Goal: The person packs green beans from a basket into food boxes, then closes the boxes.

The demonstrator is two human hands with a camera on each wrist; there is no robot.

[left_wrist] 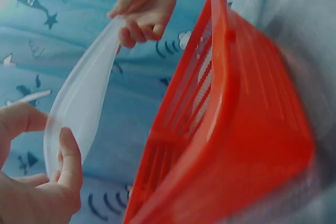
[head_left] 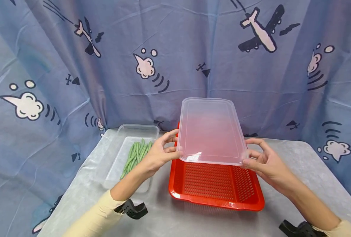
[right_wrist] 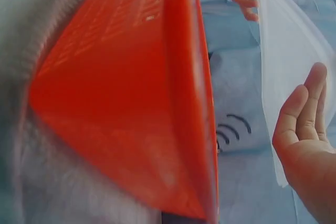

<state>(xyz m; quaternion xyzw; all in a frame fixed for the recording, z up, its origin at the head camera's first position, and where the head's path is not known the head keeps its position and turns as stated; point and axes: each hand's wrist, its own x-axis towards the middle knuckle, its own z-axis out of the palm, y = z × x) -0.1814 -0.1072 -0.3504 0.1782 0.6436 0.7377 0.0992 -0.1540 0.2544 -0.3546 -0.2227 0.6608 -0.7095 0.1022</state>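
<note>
Both hands hold a translucent plastic lid (head_left: 211, 131) up over a red perforated basket (head_left: 208, 204). My left hand (head_left: 160, 153) pinches its left edge, and my right hand (head_left: 265, 164) pinches the near right corner. In the left wrist view the lid (left_wrist: 84, 98) appears nearly edge-on, bowed slightly, and apart from the basket (left_wrist: 262, 124). From the right wrist, the right hand's fingers (right_wrist: 315, 90) lie against the lid's face. Through the lid, the far part of the basket shows only as a pinkish blur.
On the left of the table (head_left: 145, 217) stands a clear plastic container (head_left: 138, 126) with several green beans (head_left: 136, 154) in it. Behind the table hangs a blue curtain (head_left: 175, 42) printed with planes and clouds.
</note>
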